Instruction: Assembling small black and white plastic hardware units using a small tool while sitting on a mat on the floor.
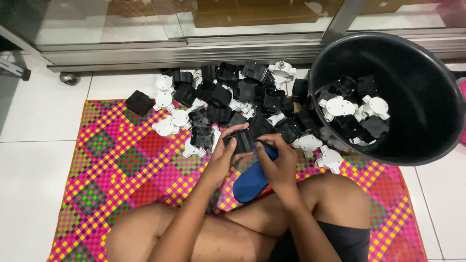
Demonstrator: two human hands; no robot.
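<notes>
1. Dozens of small parts lie heaped on the floor ahead of the crossed legs: a pile of black boxes (228,92) mixed with white round junction boxes (170,121), spread from the bright woven mat (121,165) onto the white tiles near the sliding glass door track (184,51).
2. One large black bucket (427,97) lies tipped on its side at the right, its mouth facing the pile; more black and white parts sit inside it and spill out at its lip.
3. Two white round boxes (320,150) rest just beside the right hand, between it and the bucket.
4. One blue sandal (252,179) lies on the mat under the hands, partly hidden by the right wrist.
5. Both hands meet over the near edge of the heap, and the loose parts crowd close behind them.
6. The left hand (223,155) has its fingers curled round a black square box (242,139), thumb on top, gripping its left side.
7. The right hand (279,162) closes on the same box from the right, its fingertips pinching the edge.
8. The held box is dark, squarish and shallow, raised just above the mat; finer detail is hidden by the fingers.
</notes>
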